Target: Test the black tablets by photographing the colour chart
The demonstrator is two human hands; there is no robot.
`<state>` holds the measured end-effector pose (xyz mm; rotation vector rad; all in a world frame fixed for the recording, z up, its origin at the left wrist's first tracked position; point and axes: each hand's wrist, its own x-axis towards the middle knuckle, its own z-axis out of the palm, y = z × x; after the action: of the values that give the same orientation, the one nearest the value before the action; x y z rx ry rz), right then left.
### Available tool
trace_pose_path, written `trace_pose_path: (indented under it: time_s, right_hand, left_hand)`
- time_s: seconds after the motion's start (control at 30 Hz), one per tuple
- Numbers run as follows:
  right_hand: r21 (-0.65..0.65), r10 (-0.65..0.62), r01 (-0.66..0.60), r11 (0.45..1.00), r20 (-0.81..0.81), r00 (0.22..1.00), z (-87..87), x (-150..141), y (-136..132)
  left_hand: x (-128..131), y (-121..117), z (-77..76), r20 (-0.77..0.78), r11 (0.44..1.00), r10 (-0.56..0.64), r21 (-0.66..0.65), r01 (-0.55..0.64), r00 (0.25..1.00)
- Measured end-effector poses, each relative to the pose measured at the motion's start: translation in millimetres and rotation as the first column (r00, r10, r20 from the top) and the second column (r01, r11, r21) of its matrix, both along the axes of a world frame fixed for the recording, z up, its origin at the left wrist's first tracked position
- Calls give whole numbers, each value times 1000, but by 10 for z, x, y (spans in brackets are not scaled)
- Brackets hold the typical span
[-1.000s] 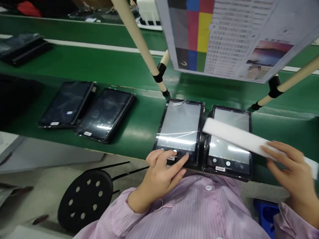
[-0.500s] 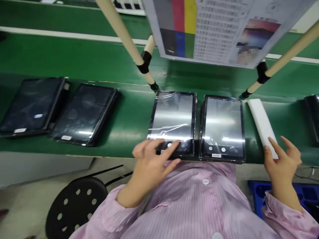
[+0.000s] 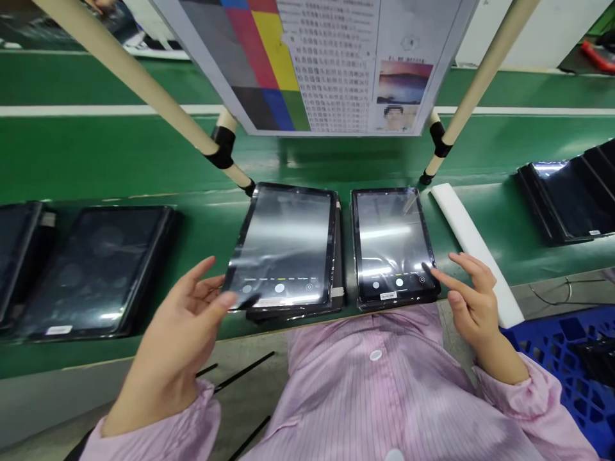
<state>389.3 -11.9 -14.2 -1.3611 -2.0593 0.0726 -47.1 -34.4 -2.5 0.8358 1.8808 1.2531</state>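
Two tablets with lit camera screens lie side by side in front of me. My left hand [image 3: 187,320] is at the lower left corner of the left tablet [image 3: 288,237], thumb over its edge and fingers beside it. This tablet sits askew, its left side seemingly raised, over another dark tablet [image 3: 293,314]. My right hand [image 3: 473,298] has its index finger stretched to the lower right edge of the right tablet [image 3: 391,237], near a round icon; it grips nothing. A long white bar [image 3: 480,256] lies just beyond that hand.
Dark tablets [image 3: 100,262] lie at the left and a stacked row [image 3: 567,192] at the right. A printed chart [image 3: 336,70] with colour blocks hangs on beige poles [image 3: 144,89] above the green bench [image 3: 192,256]. A blue crate [image 3: 552,346] stands low right.
My left hand has moved from the left tablet's screen to its left corner, and that tablet has turned askew. My right hand has gone from the white bar to the right tablet. The view has shifted.
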Motion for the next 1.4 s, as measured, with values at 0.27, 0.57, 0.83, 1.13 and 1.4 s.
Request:
trace_pose_path:
  time_s: [0.27,0.57,0.83,1.13,1.4]
  right_hand:
    - [68,131,-128,989,-37,991,167,-359,218]
    - [-91,364,-360,928,26,931,372,-1032,543]
    - [-67,271,-501,863,-776,570,412,-1453,572]
    - [-238,-8,-582,777,-929,369,577,-1487,904]
    - [-150,-81,-557,817,-986,147,694,-1564,945]
  left_hand:
    - [135,303,123,452,992,120,-99,-84,884]
    - [238,-30,282,596,991,-36,123,-47,802]
    - [483,-144,392,600,915,-221,400,-50,769]
    - [888,105,106,-232,708,-138,657,260,963]
    - [1083,129,193,-613,812,75,496,309,786]
